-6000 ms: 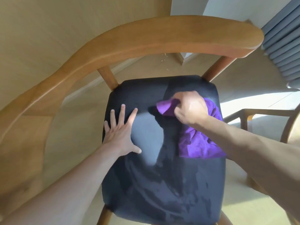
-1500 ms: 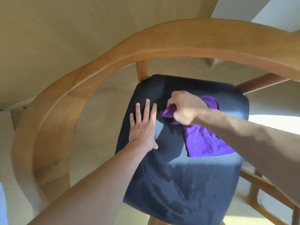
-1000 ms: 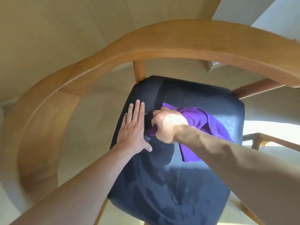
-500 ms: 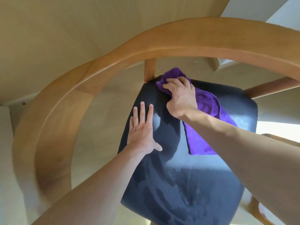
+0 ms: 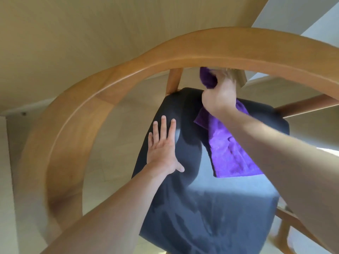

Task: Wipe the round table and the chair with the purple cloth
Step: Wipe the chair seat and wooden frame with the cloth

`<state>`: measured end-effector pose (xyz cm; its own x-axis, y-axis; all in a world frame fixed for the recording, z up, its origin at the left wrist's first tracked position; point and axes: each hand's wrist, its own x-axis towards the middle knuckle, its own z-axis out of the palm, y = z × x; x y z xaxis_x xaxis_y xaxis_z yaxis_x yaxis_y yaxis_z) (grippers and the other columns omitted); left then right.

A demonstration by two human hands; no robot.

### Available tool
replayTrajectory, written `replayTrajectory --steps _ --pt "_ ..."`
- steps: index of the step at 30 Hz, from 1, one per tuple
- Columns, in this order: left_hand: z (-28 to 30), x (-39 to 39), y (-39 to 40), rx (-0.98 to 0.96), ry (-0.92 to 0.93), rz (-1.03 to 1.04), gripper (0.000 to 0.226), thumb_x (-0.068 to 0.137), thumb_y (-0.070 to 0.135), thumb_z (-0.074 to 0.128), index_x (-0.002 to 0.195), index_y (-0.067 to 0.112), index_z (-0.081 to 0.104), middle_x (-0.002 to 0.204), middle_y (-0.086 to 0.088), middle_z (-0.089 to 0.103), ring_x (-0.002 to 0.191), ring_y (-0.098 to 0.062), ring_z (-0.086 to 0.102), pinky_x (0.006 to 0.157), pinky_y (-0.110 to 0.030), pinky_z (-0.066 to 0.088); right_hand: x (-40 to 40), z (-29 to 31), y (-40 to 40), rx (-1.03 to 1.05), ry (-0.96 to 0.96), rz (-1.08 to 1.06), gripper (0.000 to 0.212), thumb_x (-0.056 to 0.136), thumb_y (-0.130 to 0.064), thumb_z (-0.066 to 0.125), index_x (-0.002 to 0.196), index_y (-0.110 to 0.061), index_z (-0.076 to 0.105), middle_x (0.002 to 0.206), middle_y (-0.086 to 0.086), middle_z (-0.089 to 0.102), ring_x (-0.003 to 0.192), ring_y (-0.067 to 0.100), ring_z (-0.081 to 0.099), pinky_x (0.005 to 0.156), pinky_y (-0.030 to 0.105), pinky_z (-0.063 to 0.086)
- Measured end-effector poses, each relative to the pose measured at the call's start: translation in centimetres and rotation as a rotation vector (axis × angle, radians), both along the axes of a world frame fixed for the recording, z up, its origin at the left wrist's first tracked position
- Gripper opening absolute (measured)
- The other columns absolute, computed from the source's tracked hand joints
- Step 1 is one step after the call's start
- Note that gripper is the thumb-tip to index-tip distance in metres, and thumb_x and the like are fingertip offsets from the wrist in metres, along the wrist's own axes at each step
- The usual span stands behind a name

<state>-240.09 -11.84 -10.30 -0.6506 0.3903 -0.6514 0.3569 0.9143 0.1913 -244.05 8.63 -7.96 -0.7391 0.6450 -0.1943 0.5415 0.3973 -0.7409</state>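
I look down on a wooden chair with a curved backrest rail [image 5: 128, 70] and a dark blue seat cushion [image 5: 211, 208]. My right hand [image 5: 219, 97] grips the purple cloth [image 5: 233, 153] at the seat's far edge, just under the rail. One bunched end of the cloth sticks out beyond my fingers, and the rest trails back over the seat beside my forearm. My left hand [image 5: 163, 149] lies flat on the seat's left side, fingers straight and together. Damp streaks show on the near part of the cushion.
Pale floor shows through the gap between rail and seat. Wooden uprights [image 5: 173, 80] join seat to rail at the back. Part of another wooden chair frame [image 5: 293, 226] shows at lower right. A light wall fills the top of the view.
My right hand has pushed the cloth further away, from the seat's back left corner up to the far edge under the rail. My left hand stays flat on the seat.
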Motion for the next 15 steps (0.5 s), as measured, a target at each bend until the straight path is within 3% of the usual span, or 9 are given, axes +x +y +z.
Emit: replayTrajectory --steps 3,5,8,11,13,15 --pt "-0.3 0.2 0.1 0.003 0.015 0.003 0.164 0.057 0.037 0.099 0.156 0.028 -0.03 0.159 -0.001 -0.046 0.151 -0.03 -0.034 0.128 -0.047 -0.006 -2.2 -2.1 -0.5 0.033 -0.377 0.16 0.052 0.078 -0.016 0.048 0.129 -0.018 0.057 0.135 0.007 0.053 0.129 0.036 0.039 0.112 0.045 0.032" --pt "-0.5 0.1 0.1 -0.007 0.018 -0.007 0.164 0.056 0.036 0.099 0.156 0.027 -0.031 0.159 -0.002 -0.046 0.151 -0.031 -0.035 0.128 -0.048 -0.007 -1.9 -3.0 -2.6 0.221 -0.489 0.33 0.051 0.079 -0.02 0.054 0.13 -0.02 0.057 0.137 0.003 0.054 0.132 0.034 0.037 0.111 0.046 0.026" --pt "-0.6 0.0 0.6 -0.049 0.028 -0.022 0.165 0.055 0.038 0.099 0.156 0.024 -0.03 0.159 -0.005 -0.046 0.151 -0.033 -0.034 0.127 -0.048 -0.006 0.3 -3.0 -5.5 0.399 -0.389 0.464 0.056 0.081 -0.027 0.063 0.137 -0.022 0.054 0.143 -0.004 0.051 0.135 0.029 0.036 0.108 0.044 0.029" --pt "-0.3 0.0 0.4 -0.071 0.03 -0.054 0.159 0.058 0.047 0.096 0.158 0.02 -0.024 0.163 -0.007 -0.038 0.151 -0.033 -0.033 0.128 -0.048 -0.005 4.0 -2.7 -7.1 0.414 -0.241 0.713 0.051 0.087 -0.025 0.055 0.138 -0.027 0.056 0.144 -0.01 0.053 0.13 0.024 0.039 0.104 0.038 0.033" --pt "0.2 0.2 -0.2 -0.015 0.031 -0.063 0.15 0.061 0.054 0.093 0.161 0.022 -0.013 0.166 -0.005 -0.033 0.153 -0.03 -0.03 0.129 -0.047 0.0 5.8 -2.2 -6.6 0.314 -0.195 0.805 0.052 0.083 -0.014 0.054 0.132 -0.028 0.062 0.133 -0.011 0.061 0.12 0.022 0.045 0.097 0.036 0.037" --pt "0.8 0.5 -1.0 0.059 0.044 -0.049 0.14 0.064 0.057 0.09 0.161 0.028 -0.006 0.166 0.0 -0.033 0.155 -0.026 -0.026 0.13 -0.043 0.007 5.8 -1.6 -4.8 0.202 -0.231 0.784 0.037 0.087 -0.013 0.057 0.115 -0.033 0.072 0.113 -0.006 0.065 0.107 0.023 0.052 0.09 0.036 0.044"
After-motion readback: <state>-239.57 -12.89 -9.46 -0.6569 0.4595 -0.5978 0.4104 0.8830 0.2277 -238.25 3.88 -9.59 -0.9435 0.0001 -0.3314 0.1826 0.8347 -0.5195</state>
